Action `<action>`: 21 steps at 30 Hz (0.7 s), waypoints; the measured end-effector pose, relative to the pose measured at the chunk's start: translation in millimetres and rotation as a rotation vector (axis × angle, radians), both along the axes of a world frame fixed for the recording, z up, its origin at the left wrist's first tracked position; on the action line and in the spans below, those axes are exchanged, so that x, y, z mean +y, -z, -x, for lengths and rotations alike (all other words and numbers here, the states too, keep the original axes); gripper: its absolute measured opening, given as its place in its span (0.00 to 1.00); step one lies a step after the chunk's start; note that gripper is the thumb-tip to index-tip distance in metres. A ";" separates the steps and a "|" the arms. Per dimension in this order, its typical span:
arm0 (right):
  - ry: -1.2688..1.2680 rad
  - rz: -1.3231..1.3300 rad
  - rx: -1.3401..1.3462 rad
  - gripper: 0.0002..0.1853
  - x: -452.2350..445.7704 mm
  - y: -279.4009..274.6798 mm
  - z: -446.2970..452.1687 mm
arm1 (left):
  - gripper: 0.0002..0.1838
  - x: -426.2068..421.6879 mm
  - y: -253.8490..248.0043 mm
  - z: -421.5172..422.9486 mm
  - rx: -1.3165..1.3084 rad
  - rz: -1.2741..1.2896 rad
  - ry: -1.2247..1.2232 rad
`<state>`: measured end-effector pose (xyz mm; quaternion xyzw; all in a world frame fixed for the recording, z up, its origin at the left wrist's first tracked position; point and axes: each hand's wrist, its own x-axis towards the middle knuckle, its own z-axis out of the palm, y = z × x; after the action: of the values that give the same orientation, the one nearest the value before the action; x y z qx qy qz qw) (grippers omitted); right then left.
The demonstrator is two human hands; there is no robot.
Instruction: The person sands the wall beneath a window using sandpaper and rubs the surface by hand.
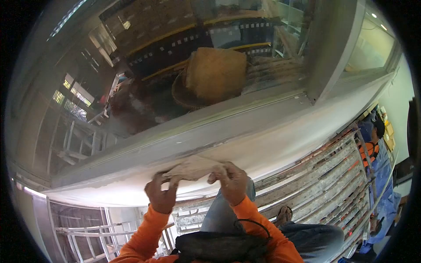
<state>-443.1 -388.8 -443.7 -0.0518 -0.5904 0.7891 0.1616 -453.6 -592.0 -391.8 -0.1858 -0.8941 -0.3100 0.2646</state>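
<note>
A thin, dusty beige sheet (191, 168), creased along its top, is stretched between my two hands. Whether it is cloth or abrasive paper I cannot tell. My left hand (163, 193) pinches its left end between thumb and fingers. At the other end, my right hand (232, 182) grips the sheet with curled fingers. Both hands are close to the pale wall (280, 144), just below the grey window ledge (193, 131). My orange sleeves reach up from the bottom of the view.
Behind the glass lies a brown, block-like thing (217, 72). Worn scaffold slats (315, 188) run under my legs to the right. A metal frame with rails (96, 234) stands lower left. At the right are a person in orange (369, 151) and a blue tarp (382, 197).
</note>
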 end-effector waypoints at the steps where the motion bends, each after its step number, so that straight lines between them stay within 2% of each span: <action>1: -0.047 -0.010 0.012 0.14 -5.9 -5.1 1.6 | 0.10 -9.0 -1.6 -4.5 -0.065 -0.046 -0.032; 2: -0.097 -0.022 0.023 0.14 -9.3 -8.5 2.1 | 0.09 -11.8 -2.0 -3.1 -0.064 -0.146 -0.030; 9: -0.010 0.213 -0.017 0.14 4.7 -16.4 0.2 | 0.10 28.0 -15.8 2.1 -0.071 -0.170 0.043; 10: 0.029 0.231 -0.034 0.15 11.0 -14.0 0.7 | 0.09 41.9 -20.9 5.3 0.031 -0.112 0.048; 13: 0.102 0.264 -0.039 0.15 23.9 -1.8 2.4 | 0.09 60.2 -16.2 9.1 0.027 -0.130 0.096; 18: 0.144 0.289 0.014 0.14 20.8 2.7 1.5 | 0.10 55.1 -21.0 8.6 0.102 0.082 0.153; 21: 0.123 0.178 0.037 0.14 7.4 -1.6 2.7 | 0.10 31.9 -5.0 5.7 0.032 -0.179 0.068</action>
<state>-445.9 -381.4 -442.1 -0.0875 -0.5107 0.8277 0.2154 -459.3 -560.1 -386.8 -0.1968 -0.8515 -0.3946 0.2837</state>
